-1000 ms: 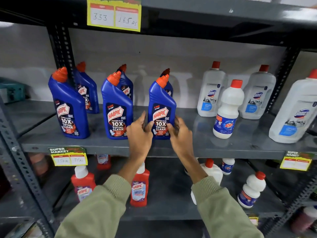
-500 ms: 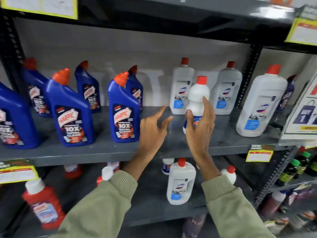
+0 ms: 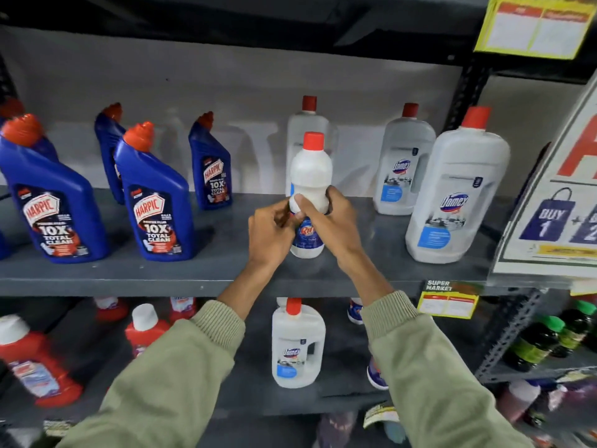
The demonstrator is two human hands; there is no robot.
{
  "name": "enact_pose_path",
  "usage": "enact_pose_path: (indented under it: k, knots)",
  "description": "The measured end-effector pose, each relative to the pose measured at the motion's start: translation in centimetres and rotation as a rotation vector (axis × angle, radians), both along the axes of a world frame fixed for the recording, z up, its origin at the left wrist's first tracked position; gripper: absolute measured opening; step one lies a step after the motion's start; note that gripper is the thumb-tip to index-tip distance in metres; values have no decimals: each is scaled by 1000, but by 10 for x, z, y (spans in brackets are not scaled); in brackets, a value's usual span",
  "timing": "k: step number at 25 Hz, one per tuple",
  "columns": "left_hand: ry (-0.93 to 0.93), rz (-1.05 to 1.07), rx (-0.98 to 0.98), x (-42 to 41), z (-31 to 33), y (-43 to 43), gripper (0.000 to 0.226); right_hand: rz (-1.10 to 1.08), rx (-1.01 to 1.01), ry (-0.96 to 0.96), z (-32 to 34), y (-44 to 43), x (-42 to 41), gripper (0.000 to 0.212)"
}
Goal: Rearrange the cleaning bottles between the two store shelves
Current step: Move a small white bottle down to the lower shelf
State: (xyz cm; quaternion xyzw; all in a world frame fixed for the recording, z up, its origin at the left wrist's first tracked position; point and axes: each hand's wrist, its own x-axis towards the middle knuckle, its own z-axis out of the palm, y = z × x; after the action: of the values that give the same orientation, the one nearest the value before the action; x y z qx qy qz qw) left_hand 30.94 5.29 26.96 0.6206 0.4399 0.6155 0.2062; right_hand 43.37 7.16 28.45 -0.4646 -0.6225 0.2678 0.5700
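A small white bottle with a red cap and blue label (image 3: 310,176) stands on the upper grey shelf (image 3: 210,270). My left hand (image 3: 269,232) and my right hand (image 3: 332,226) both wrap around its middle from the front. Several blue Harpic bottles (image 3: 155,202) with orange caps line the shelf's left half. Three large clear Domex bottles stand to the right, the nearest (image 3: 455,195) by the shelf's front. On the lower shelf (image 3: 342,396) stand a clear Domex bottle (image 3: 297,347), red bottles (image 3: 35,363) and small white bottles partly hidden by my sleeves.
A promotional sign (image 3: 555,176) juts in at the right edge of the upper shelf. Yellow price tags hang on the shelf above (image 3: 533,27) and on the shelf front (image 3: 447,303). Dark bottles with green caps (image 3: 549,337) fill the neighbouring rack at lower right.
Both hands left the blue Harpic bottle, moved right and closed around the small white bottle. The view shifted right.
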Motion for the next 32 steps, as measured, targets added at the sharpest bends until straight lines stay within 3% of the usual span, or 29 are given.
enact_pose_path:
  k: [7, 11, 17, 22, 24, 26, 27, 29, 31, 32]
  knots:
    - [-8, -112, 74, -15, -9, -80, 39, 42, 120, 79, -15, -84, -1, 31]
    - [-62, -187, 47, -19, -52, -121, 44, 52, 113, 43, -51, -132, 4, 30]
    - [-108, -217, -186, -19, -164, -121, 54, 23, -74, -1, -156, -146, 14, 42]
    - [6, -369, -443, -15, -230, -99, 52, -40, -229, -36, -236, -135, 26, 45]
    - [73, -313, -484, -17, -245, -82, 46, -65, -273, -39, -261, -128, 31, 50]
    - [5, -91, -451, -22, -255, -64, 45, -83, -312, -32, -280, -120, 38, 57]
    - [-26, 25, -416, -25, -258, -55, 50, -93, -333, -23, -288, -116, 42, 60]
    - [-38, 146, -422, -31, -262, -39, 81, -128, -372, -1, -299, -110, 50, 62]
    - [-53, 67, -495, -31, -264, -19, 108, -175, -400, -1, -310, -102, 60, 62]
    - [-72, -21, -539, -29, -264, -10, 112, -192, -412, -12, -314, -98, 64, 62]
